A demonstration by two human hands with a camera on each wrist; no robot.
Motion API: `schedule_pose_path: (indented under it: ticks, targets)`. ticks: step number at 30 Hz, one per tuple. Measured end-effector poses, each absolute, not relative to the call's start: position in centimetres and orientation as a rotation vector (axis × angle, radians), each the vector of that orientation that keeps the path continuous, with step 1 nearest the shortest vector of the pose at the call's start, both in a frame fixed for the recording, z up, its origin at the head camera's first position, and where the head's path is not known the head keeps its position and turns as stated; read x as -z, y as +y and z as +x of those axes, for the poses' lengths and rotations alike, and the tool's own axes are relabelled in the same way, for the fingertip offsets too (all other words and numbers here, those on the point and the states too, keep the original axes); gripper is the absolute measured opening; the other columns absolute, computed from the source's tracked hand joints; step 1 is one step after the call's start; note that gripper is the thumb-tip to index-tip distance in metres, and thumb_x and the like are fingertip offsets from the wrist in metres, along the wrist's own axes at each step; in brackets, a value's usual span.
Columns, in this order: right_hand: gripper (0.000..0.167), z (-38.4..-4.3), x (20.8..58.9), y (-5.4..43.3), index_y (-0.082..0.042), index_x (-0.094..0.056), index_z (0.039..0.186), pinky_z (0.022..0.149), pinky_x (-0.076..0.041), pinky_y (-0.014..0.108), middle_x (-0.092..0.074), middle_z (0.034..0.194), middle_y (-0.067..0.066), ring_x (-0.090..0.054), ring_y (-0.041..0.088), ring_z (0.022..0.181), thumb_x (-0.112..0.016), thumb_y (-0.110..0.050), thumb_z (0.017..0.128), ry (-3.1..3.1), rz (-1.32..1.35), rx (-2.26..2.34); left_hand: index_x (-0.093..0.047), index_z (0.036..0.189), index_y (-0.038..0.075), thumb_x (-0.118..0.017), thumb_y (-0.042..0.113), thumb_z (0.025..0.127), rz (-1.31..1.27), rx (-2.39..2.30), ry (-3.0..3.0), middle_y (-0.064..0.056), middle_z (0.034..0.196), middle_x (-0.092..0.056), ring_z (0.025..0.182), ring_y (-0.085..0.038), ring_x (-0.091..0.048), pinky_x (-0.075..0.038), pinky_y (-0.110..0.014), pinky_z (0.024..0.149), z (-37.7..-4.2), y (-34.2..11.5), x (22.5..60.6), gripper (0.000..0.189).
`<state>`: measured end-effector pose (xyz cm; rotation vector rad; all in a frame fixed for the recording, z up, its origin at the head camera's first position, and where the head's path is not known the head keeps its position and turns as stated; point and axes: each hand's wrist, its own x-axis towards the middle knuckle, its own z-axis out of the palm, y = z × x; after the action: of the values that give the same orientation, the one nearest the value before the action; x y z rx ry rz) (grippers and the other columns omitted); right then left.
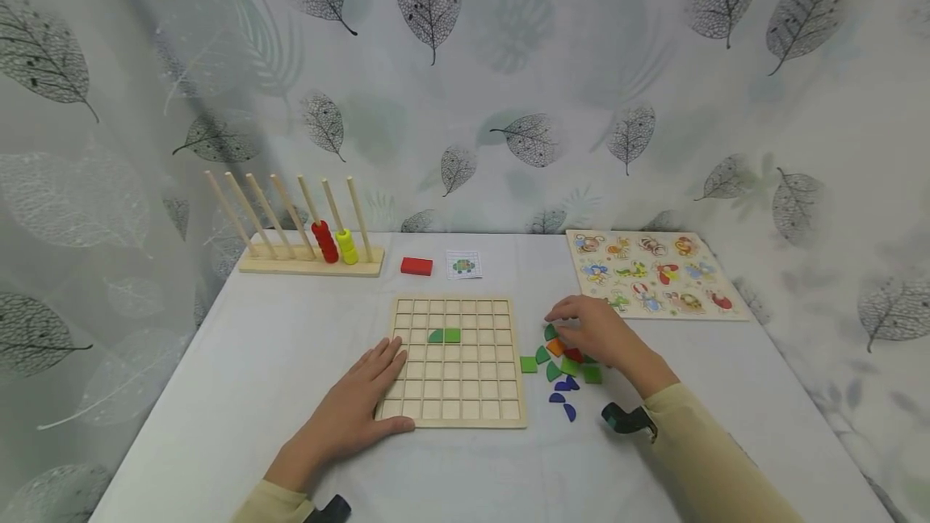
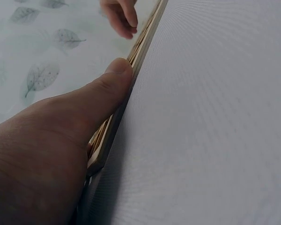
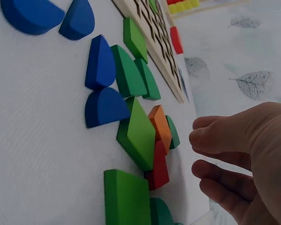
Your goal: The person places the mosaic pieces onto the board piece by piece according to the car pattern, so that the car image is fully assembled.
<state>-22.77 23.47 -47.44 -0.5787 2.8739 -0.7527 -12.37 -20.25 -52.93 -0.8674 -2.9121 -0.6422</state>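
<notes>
My left hand (image 1: 361,396) lies along the left side of a wooden grid board (image 1: 460,424), its fingers extended over the edge and its thumb on the near corner. Two pieces sit side by side in the grid: a dark green quarter-round (image 1: 436,336) and a light green square (image 1: 452,335). Loosely bent, the fingers of my right hand (image 1: 599,333) hover by a pile of coloured pieces, and nothing shows between thumb and fingers in the right wrist view. In that pile are an orange piece (image 3: 160,125), a red piece (image 3: 157,168), green squares (image 3: 127,199) and green quarter-rounds (image 3: 129,72).
Several blue half-rounds (image 3: 100,63) lie on the near side of the pile. Behind the board are a red block (image 1: 416,266) and a turtle picture card (image 1: 463,265). A peg rack (image 1: 312,266) with red and yellow beads stands back left; an insect puzzle board (image 1: 654,273) lies back right.
</notes>
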Motion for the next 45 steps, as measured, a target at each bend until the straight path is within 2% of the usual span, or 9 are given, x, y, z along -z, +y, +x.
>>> schedule_pose_path:
  ticks: [6, 13, 23, 28, 31, 35, 38, 45]
  targets:
    - [0.022, -23.0, 48.2, 23.9, -0.012, -0.086, 0.118, 0.106, -0.053, 0.059, -0.074, 0.129, 0.007, -0.066, 0.036, 0.127, -0.074, -0.007, 0.100, 2.864, -0.643, 0.773, -0.039, 0.168, 0.005, -0.067, 0.076, 0.093, -0.852, 0.662, -2.902, -0.011, 0.177, -0.029, 0.163, -0.033, -0.023, -0.027, -0.053, 0.128, -12.4, -20.2, 53.1, 0.107]
    - [0.024, -23.1, 49.0, 24.1, -0.018, -0.086, 0.117, 0.109, -0.052, 0.056, -0.074, 0.128, 0.001, -0.065, 0.032, 0.129, -0.076, -0.006, 0.099, 2.847, -0.656, 0.744, -0.042, 0.167, 0.007, -0.070, 0.078, 0.089, -0.816, 0.682, -2.900, -0.009, 0.177, -0.030, 0.163, -0.032, -0.024, -0.031, -0.055, 0.126, -12.4, -20.2, 53.1, 0.110]
    - [0.026, -23.1, 48.8, 23.9, -0.018, -0.087, 0.116, 0.111, -0.050, 0.058, -0.072, 0.128, 0.002, -0.061, 0.034, 0.130, -0.075, -0.003, 0.098, 2.846, -0.659, 0.685, -0.044, 0.167, 0.008, -0.072, 0.079, 0.088, -0.790, 0.697, -2.896, -0.007, 0.176, -0.031, 0.163, -0.032, -0.026, -0.032, -0.056, 0.125, -12.4, -20.2, 53.1, 0.109]
    - [0.025, -23.2, 48.6, 23.9, -0.017, -0.085, 0.119, 0.106, -0.054, 0.055, -0.072, 0.124, 0.004, -0.065, 0.032, 0.122, -0.076, -0.006, 0.098, 2.847, -0.626, 0.651, -0.043, 0.167, 0.007, -0.072, 0.078, 0.089, -0.792, 0.712, -2.914, -0.008, 0.177, -0.030, 0.163, -0.032, -0.024, -0.032, -0.056, 0.126, -12.4, -20.2, 52.8, 0.109]
    - [0.023, -23.2, 48.6, 24.0, -0.016, -0.084, 0.121, 0.100, -0.057, 0.050, -0.072, 0.117, 0.001, -0.066, 0.026, 0.111, -0.078, -0.011, 0.099, 2.864, -0.595, 0.629, -0.042, 0.168, 0.008, -0.070, 0.079, 0.089, -0.787, 0.714, -2.929, -0.007, 0.177, -0.029, 0.164, -0.031, -0.022, -0.031, -0.055, 0.127, -12.4, -20.1, 52.6, 0.109]
    - [0.024, -23.3, 48.9, 24.0, -0.016, -0.082, 0.124, 0.088, -0.057, 0.041, -0.068, 0.105, -0.004, -0.060, 0.018, 0.094, -0.081, -0.019, 0.100, 2.884, -0.545, 0.606, -0.041, 0.168, 0.009, -0.070, 0.079, 0.089, -0.789, 0.715, -2.933, -0.007, 0.177, -0.029, 0.164, -0.031, -0.021, -0.030, -0.055, 0.127, -12.5, -20.2, 52.7, 0.110]
    - [0.027, -23.3, 49.0, 23.9, -0.015, -0.081, 0.127, 0.081, -0.054, 0.038, -0.065, 0.099, -0.005, -0.057, 0.017, 0.088, -0.081, -0.021, 0.100, 2.888, -0.521, 0.600, -0.041, 0.168, 0.009, -0.071, 0.079, 0.089, -0.792, 0.718, -2.930, -0.006, 0.178, -0.028, 0.164, -0.030, -0.021, -0.030, -0.055, 0.127, -12.5, -20.2, 52.8, 0.110]
    - [0.032, -23.5, 49.0, 24.1, -0.012, -0.078, 0.131, 0.085, -0.056, 0.041, -0.066, 0.099, -0.004, -0.058, 0.018, 0.090, -0.080, -0.016, 0.099, 2.862, -0.508, 0.603, -0.041, 0.168, 0.008, -0.071, 0.078, 0.089, -0.795, 0.727, -2.925, -0.007, 0.177, -0.029, 0.164, -0.031, -0.021, -0.030, -0.056, 0.127, -12.5, -20.2, 52.9, 0.110]
